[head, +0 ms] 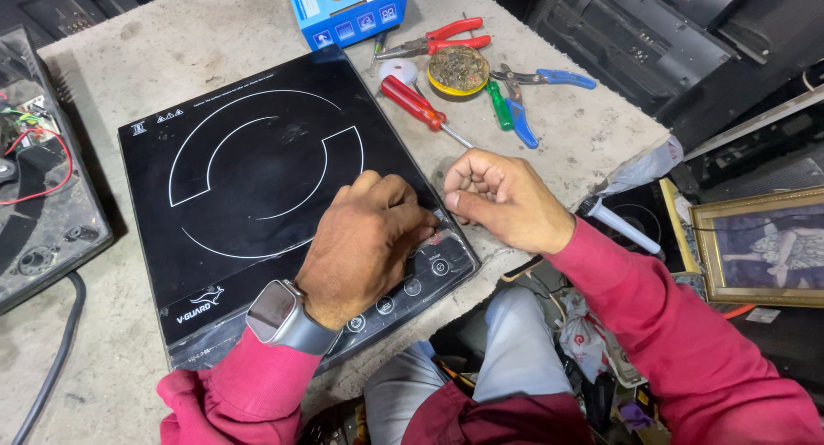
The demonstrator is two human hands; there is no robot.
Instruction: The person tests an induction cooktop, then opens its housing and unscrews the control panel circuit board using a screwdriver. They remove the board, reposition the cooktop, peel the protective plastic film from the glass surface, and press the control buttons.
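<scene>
A black glass induction cooktop [249, 166] lies flat on the worn grey workbench [172, 50]. My left hand [365, 243], with a smartwatch on the wrist, rests curled on the cooktop's front right corner, covering part of the button panel. My right hand [506, 196] sits just right of that corner with its fingers curled in; whether it pinches something small is hidden. A red-handled screwdriver [416, 103] lies just beyond my right hand, its tip pointing towards it.
Red-handled pliers [442, 37], blue-handled pliers [532, 89], a green screwdriver [499, 103] and a round tin [459, 69] lie at the back right. A blue box [343, 12] stands behind. An opened appliance with wires [39, 166] sits left. A framed picture [760, 248] lies right.
</scene>
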